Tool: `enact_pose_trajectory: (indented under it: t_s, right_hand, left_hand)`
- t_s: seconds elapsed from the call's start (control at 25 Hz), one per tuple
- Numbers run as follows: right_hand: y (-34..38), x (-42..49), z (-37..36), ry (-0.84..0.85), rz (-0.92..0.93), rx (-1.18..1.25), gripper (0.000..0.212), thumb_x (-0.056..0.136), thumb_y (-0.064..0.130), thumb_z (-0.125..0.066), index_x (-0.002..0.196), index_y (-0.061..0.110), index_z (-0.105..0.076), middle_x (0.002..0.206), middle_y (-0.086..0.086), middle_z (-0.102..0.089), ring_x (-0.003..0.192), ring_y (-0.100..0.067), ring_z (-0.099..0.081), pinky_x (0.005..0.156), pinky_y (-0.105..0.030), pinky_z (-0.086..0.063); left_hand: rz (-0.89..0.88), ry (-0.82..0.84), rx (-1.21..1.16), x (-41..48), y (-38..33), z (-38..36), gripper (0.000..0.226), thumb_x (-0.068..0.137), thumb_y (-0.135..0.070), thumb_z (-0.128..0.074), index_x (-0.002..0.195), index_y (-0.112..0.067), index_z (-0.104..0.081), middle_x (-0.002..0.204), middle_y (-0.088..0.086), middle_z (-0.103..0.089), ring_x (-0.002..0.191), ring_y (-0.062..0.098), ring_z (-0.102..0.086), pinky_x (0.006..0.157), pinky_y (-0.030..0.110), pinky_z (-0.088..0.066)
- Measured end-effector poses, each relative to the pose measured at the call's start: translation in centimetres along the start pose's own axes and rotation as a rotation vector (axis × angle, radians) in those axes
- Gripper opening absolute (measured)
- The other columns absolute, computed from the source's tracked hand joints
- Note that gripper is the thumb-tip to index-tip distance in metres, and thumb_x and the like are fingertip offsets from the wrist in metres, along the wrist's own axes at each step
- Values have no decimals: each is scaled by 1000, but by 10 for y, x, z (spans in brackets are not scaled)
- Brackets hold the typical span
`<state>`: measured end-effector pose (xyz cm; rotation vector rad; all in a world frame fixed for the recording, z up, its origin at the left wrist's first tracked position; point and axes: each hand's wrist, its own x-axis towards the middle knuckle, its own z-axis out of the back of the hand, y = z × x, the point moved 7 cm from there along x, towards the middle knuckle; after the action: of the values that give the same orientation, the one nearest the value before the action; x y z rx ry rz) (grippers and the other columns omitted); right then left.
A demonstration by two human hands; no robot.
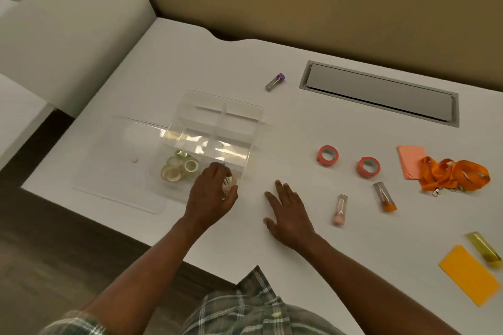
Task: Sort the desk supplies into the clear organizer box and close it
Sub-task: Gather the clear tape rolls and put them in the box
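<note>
**Left hand at the box, right hand flat on the bench**

The clear organizer box (217, 133) sits open on the white bench (299, 122), with its lid (119, 163) lying flat at 9 o'clock from it. A pile of small tape rolls (178, 168) fills the near left part of the box.

The left hand (212, 193) is at the near edge of the box, fingers curled around a small clear roll (231, 182). The right hand (288, 215) lies flat on the bench, fingers spread, holding nothing.

At 3 o'clock from the box are two pink tape rolls (327, 155), a pink tube (340, 209), an orange tube (385, 197), pink paper (409, 160) and an orange strap (454, 174). A purple-capped tube (275, 82) lies at 12 o'clock. A yellow card (469, 275) and yellow tube (484, 249) lie far right.
</note>
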<state>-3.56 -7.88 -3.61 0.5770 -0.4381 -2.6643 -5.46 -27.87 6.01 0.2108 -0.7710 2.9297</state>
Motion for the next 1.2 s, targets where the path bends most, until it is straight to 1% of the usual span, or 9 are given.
enact_pose_trajectory:
  t_s: [0.08,0.16,0.28,0.44,0.64,0.84,0.92,1.08,1.2]
  right_hand:
    - [6,14,2,-21,-1,8,70,97,43,-49,157,23,-20,166,-6,8,153,-28,6,124,-43,-2]
    - [8,26,4,-44,-13,10,67,96,42,-50,155,24,-24,167,-5,4,154,-27,3,124,-43,-5]
    - [12,36,3,-68,-47,17,65,95,43,-50,154,25,-28,167,-4,0,154,-26,1,124,-44,-6]
    - [14,37,-2,-96,-77,28,64,94,44,-48,152,26,-29,167,-3,-2,154,-25,2,124,-43,-4]
    - [12,37,-4,-89,-78,29,65,93,45,-48,152,28,-29,167,-1,-2,154,-23,2,124,-42,-3]
    - [10,36,-1,-59,-40,36,67,93,42,-53,154,27,-29,167,-2,0,154,-25,1,123,-42,-6]
    - [8,35,0,-26,-16,34,67,93,41,-54,154,26,-28,167,-1,0,154,-24,0,124,-43,-9]
    - [2,28,13,-5,8,-2,63,94,40,-54,151,22,-35,166,-5,-11,153,-27,-9,123,-44,-11]
    - [-13,15,30,-97,-59,-90,57,93,38,-55,146,17,-44,162,-13,-23,151,-33,-16,121,-49,-12]
  left_hand:
    - [72,-83,6,1,32,24,35,80,-22,-73,109,-13,-56,103,1,-57,86,15,-54,67,24,-44]
    - [136,-116,40,1,64,38,44,81,-19,-72,120,-12,-55,111,5,-57,93,19,-57,72,28,-49]
    - [213,-71,121,0,103,44,52,79,-14,-72,128,-9,-54,115,11,-55,92,29,-60,70,36,-54]
    - [232,-14,153,4,124,42,56,76,-17,-77,127,-9,-55,111,12,-55,87,31,-60,67,38,-54]
    - [151,4,215,4,123,37,59,74,-30,-81,124,-12,-57,108,11,-58,85,29,-56,67,36,-45]
    - [149,20,215,1,120,33,51,77,-31,-73,122,-13,-59,113,11,-60,92,28,-58,73,40,-50]
    - [152,17,235,1,113,31,49,76,-27,-72,121,-13,-59,114,11,-60,95,30,-59,75,41,-50]
    - [137,-30,202,7,82,28,49,76,-24,-74,121,-14,-60,114,9,-59,101,29,-56,80,40,-46]
    - [88,-21,162,17,49,14,45,79,-25,-70,121,-14,-59,112,8,-59,99,27,-57,80,41,-47]
